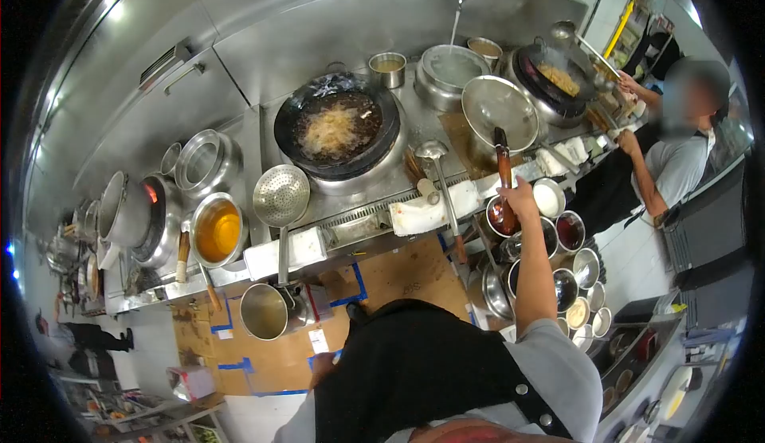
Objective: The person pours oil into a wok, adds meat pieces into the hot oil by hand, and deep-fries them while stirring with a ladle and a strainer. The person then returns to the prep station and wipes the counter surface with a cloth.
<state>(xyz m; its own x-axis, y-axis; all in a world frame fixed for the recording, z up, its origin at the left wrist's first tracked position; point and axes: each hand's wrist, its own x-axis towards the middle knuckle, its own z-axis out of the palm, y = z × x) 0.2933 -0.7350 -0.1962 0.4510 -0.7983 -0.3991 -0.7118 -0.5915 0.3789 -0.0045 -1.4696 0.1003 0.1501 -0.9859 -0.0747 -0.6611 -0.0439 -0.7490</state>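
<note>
My right hand is closed on a utensil with a long reddish-brown handle and a dark end, just above a metal container of dark red sauce. My left hand is low beside the black apron, partly hidden, and its fingers cannot be made out. Ahead, pale food bubbles in dark oil inside a large wok. A perforated skimmer lies at the wok's front left. To the wok's right, a ladle rests with its handle toward me.
Left of the skimmer is a bowl of amber liquid. A pot stands below the counter edge. Water runs into a pot at the back. Sauce containers cluster at right. Another person works at the right wok.
</note>
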